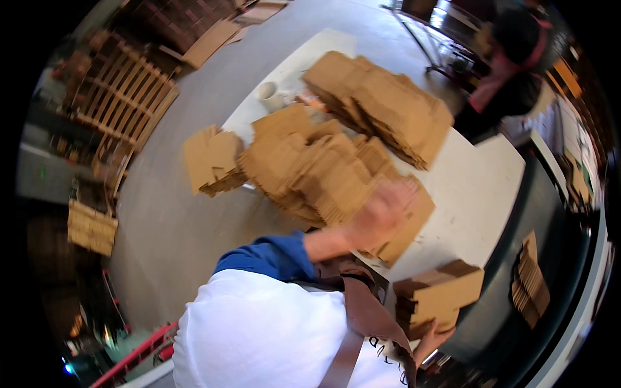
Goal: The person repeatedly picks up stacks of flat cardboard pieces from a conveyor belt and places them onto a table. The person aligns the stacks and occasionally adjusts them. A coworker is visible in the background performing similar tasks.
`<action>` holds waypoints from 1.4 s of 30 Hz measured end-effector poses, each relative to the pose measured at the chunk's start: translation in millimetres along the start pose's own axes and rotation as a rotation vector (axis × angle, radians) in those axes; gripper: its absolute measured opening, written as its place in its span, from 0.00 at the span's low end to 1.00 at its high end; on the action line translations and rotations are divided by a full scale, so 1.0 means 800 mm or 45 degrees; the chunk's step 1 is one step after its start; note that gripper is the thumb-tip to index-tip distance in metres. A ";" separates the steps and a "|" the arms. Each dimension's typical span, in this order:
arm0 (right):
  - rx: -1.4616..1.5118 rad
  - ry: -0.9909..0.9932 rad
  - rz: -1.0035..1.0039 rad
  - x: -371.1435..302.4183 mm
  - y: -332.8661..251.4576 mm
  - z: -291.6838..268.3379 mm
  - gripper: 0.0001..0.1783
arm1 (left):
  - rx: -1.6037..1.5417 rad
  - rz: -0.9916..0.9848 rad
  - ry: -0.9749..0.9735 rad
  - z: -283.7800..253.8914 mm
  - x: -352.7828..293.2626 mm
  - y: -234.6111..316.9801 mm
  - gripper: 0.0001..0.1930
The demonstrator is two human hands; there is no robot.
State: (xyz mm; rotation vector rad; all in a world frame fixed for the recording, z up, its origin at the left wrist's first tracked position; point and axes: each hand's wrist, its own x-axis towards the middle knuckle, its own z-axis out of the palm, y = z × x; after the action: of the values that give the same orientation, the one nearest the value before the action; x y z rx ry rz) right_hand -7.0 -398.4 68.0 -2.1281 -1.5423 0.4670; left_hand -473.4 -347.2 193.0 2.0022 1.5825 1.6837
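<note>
My left hand [383, 210], smeared by motion, is over a flat brown cardboard piece [414, 220] at the near edge of the white table. Whether it touches the cardboard I cannot tell. Beside it is a large, untidy pile of flattened cardboard boxes [323, 171]. Lower right, my right hand [432, 339] grips the bottom edge of a partly unfolded cardboard box [446, 297], whose side panels stand apart.
Another stack of flat cardboard [381, 103] lies farther back on the white table [482, 187], near a white cup [270, 96]. A dark conveyor belt [498, 304] on the right carries folded cardboard [530, 284]. A co-worker [508, 71] is at the far right; wooden pallets [123, 94] stand at left.
</note>
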 end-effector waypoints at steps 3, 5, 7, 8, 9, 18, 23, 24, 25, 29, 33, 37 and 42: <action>-0.752 0.202 -0.184 0.002 -0.073 -0.027 0.42 | 0.749 -0.616 0.298 -0.234 -0.051 -0.095 0.22; 0.230 -0.171 -0.301 0.002 -0.204 -0.012 0.33 | 1.312 -1.092 0.441 -0.379 -0.156 -0.153 0.26; 0.348 -0.388 -0.303 -0.020 -0.350 0.048 0.22 | 1.628 -1.486 0.516 -0.490 -0.244 -0.182 0.31; 0.498 -0.631 -0.452 -0.046 -0.438 0.094 0.19 | 1.633 -1.663 0.497 -0.518 -0.272 -0.188 0.31; 0.607 -0.884 -0.596 -0.084 -0.521 0.140 0.15 | 1.629 -1.833 0.480 -0.537 -0.290 -0.191 0.31; -0.142 -1.600 -1.453 -0.399 -0.822 0.505 0.15 | 0.688 -1.886 0.972 -0.576 -0.372 -0.223 0.26; -0.206 -1.528 -1.307 -0.420 -0.821 0.499 0.16 | 0.581 -1.829 1.153 -0.569 -0.382 -0.215 0.25; -0.202 -1.483 -1.346 -0.423 -0.817 0.500 0.16 | 0.566 -1.836 1.172 -0.568 -0.383 -0.214 0.24; -0.184 -1.430 -1.385 -0.425 -0.815 0.503 0.16 | 0.538 -1.818 1.189 -0.569 -0.383 -0.217 0.25; -0.084 -1.682 -1.052 -0.430 -0.813 0.525 0.15 | 0.582 -1.635 1.123 -0.571 -0.397 -0.233 0.25; 0.443 -1.855 -1.123 -0.450 -0.825 0.516 0.14 | 0.107 -1.496 1.176 -0.587 -0.352 -0.201 0.16; 0.984 -1.625 -1.109 -0.302 -0.941 0.463 0.13 | 0.380 -1.445 1.344 -0.584 -0.252 -0.173 0.25; 1.262 -1.119 -0.495 0.119 -1.032 0.454 0.13 | 0.292 -1.494 1.334 -0.571 -0.251 -0.168 0.22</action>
State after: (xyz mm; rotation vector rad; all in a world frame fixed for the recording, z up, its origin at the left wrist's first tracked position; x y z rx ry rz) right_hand -821.9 -31.1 222.9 -0.8362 -1.5355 1.7202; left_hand -879.0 -665.2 151.5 -0.2152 2.4478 1.9297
